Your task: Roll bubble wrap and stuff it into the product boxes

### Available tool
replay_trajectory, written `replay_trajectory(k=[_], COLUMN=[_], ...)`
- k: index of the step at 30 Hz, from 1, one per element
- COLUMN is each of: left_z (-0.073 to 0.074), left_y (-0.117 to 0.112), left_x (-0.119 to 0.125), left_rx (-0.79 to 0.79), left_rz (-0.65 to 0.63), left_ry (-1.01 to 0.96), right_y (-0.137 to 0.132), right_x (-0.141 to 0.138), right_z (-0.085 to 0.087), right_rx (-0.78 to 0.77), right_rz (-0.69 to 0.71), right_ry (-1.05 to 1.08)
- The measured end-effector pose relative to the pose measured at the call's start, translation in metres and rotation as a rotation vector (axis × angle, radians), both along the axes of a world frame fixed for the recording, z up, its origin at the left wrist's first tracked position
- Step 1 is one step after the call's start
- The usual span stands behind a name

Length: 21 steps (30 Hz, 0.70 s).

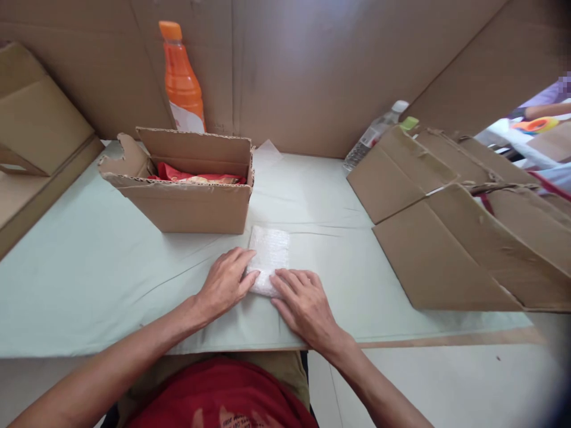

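- While both forearms reach in over the near edge in the head view, the left hand (pixel 226 276) lies against the left side of a flat bubble-wrap piece (pixel 269 249), its thumb on top of the near part and its grip spread, thumb and fingers apart.
- The right hand (pixel 306 303) rests its fingertips on the near right corner of the wrap; its grip is loosely spread, with the thumb below the fingers at the near side.
- The bubble-wrap piece lies flat on the pale green surface (pixel 111 273), around the middle of its width and closer to the near edge than to the far one.
- Just beyond it and to the left stands an open carton (pixel 205 208), a red packet (pixel 187 173) showing inside.
- Behind the carton, toward the far edge, an orange bottle (pixel 182 83) stands by a tall cardboard panel (pixel 303 77).
- Along the right edge sit two cardboard boxes (pixel 446 249), with a clear bottle (pixel 368 142) beside the farther one, toward the far right corner.
- At the far left corner is another cardboard box (pixel 44 119).
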<state>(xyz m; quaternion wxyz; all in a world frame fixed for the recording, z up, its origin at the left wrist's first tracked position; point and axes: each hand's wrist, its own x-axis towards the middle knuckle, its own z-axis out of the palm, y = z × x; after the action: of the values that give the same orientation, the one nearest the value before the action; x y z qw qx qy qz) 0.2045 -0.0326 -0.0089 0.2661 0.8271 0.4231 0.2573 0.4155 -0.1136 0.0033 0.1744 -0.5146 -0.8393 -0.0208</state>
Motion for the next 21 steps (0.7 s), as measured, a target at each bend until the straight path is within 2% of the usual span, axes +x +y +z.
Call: replay_trajectory(k=[4,8,12,15,17,21], left_z=[0.003,-0.002,-0.002,0.005,0.01,0.015], left_y=[-0.015,-0.042,-0.064,-0.07,-0.07,-0.067], left_x=[-0.012,-0.02,-0.005,0.014,0.021,0.018], left_rx=[-0.267,-0.6,-0.899,-0.988,-1.014,-1.025], left_rz=[0.123,0.25,0.28,0.308,0.375,0.455], left_ry=[-0.189,-0.501,-0.848,-1.087,-1.166,-1.174], right_y=[0.006,0.006,0.002,-0.005,-0.01,-0.009], right_x=[-0.001,-0.001,-0.007,-0.017,-0.02,-0.01], right_z=[-0.004,-0.001,-0.003,-0.003,0.001,0.015], right_rx=[-0.069,-0.304,-0.47,-0.547,-0.499,-0.208], right_rz=[-0.05,-0.166,-0.242,-0.227,-0.216,-0.304], right_ry=[0.228,0.542,0.853,0.94,0.893,0.805])
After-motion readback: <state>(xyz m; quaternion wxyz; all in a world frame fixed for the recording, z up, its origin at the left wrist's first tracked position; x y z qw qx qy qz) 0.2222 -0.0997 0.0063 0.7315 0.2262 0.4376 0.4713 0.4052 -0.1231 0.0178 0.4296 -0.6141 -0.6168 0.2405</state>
